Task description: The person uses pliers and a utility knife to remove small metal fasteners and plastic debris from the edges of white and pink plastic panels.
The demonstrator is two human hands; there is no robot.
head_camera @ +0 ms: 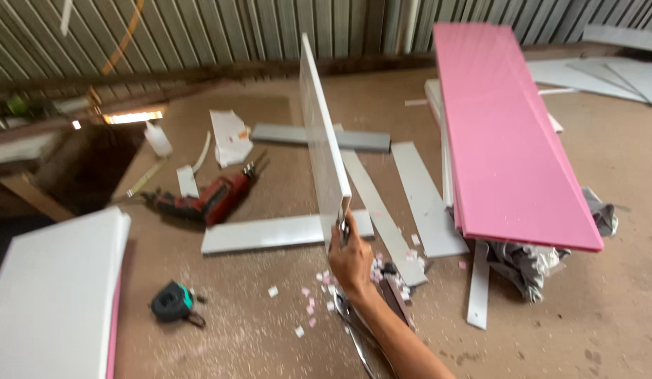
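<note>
while the view looks down over a dusty brown floor (270,337), these lines run from the largest thing to the smallest.
pink board: a long pink panel (508,133) lies flat at the right, its length running from the far wall toward the viewer, its near end over crumpled grey cloth (529,263).
white stack: white boards (52,295) piled at the lower left, a pink edge showing beneath.
held panel: a white panel (322,137) stands on edge in the middle, thin edge toward the camera, long axis running away from the viewer and rising toward the far corrugated wall; its near lower corner sits above the white strip (270,233) lying crosswise on the floor.
right hand: the right hand (352,261) comes up from the lower edge, fingers closed around the panel's near lower corner.
left hand: out of sight.
loose strips: narrow white and grey strips (424,200) lie fanned between the held panel and the pink board.
drill: a red power drill (213,198) lies on its side left of the panel, bit pointing right and away.
bottle: a small white squeeze bottle (157,139) stands beyond the drill; its contents cannot be told.
tape measure: a black and teal tape measure (173,302) lies near the white stack.
scraps: small pink and white chips (308,302) are scattered just beside the hand.
</note>
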